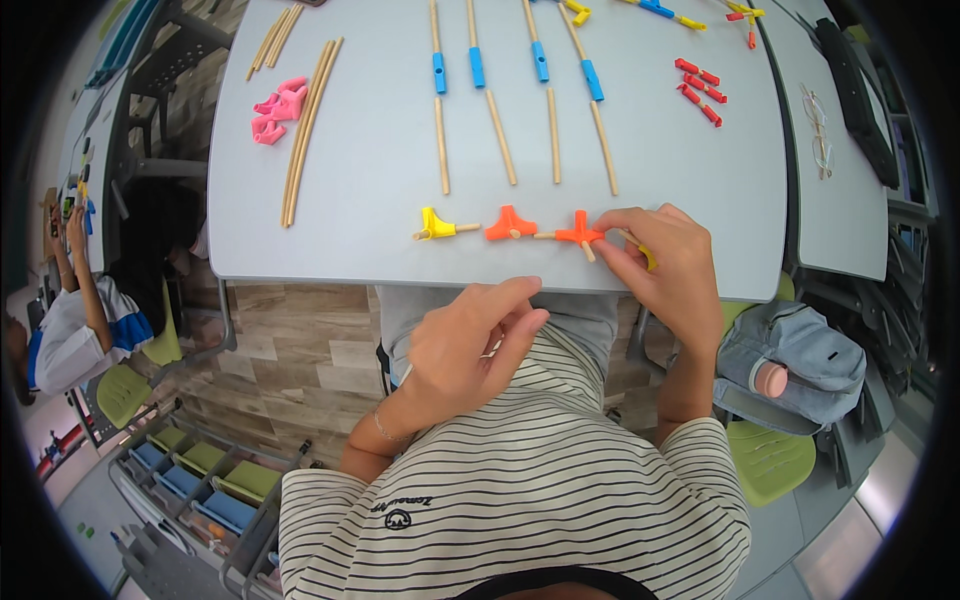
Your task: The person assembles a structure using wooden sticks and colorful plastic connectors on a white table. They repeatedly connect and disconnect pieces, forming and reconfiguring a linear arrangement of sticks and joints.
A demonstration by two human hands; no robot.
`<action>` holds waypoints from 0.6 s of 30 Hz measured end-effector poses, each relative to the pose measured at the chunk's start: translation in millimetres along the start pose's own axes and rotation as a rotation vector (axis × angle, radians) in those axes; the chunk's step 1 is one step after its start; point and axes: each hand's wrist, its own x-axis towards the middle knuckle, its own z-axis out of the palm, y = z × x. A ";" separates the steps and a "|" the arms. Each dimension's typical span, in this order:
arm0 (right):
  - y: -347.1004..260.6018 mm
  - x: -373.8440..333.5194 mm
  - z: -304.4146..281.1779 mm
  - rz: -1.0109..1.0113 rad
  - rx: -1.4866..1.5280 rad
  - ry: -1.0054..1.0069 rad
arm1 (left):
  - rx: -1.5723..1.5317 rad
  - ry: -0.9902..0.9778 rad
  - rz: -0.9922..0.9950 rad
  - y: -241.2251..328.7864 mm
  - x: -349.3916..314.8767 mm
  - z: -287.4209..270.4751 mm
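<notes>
Near the left edge of the table (350, 250) lie some short sticks (272, 42), a heap of pink joints (280, 110) and a bundle of long sticks (311, 140), all too bunched to count. Rightward, one yellow joint (433, 225) with sticks in it lies by the near edge. Behind it begins a row of four blue tubes (476, 68), each with one stick on its far side and one on its near side. The left hand (465, 345) is just off the near edge, above the lap, fingers loosely bent and released. Two orange joints (508, 223) lie along that edge; the right hand (668, 258) pinches the second between thumb and forefinger. Three red tubes (704, 88) lie toward the right edge.
</notes>
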 end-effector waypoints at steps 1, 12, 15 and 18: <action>-0.4 1.0 -0.1 -0.007 -0.016 -0.008 | 0.011 -0.011 -0.005 -0.9 -0.6 0.4; 5.1 0.8 1.1 -0.016 -0.067 0.022 | 0.051 0.086 -0.049 -13.6 -0.3 14.2; 4.6 1.5 0.7 -0.002 -0.067 0.036 | 0.041 0.159 -0.163 -14.2 5.6 16.1; 6.4 2.2 0.0 -0.005 -0.065 0.041 | 0.170 0.120 -0.172 -18.3 15.9 17.1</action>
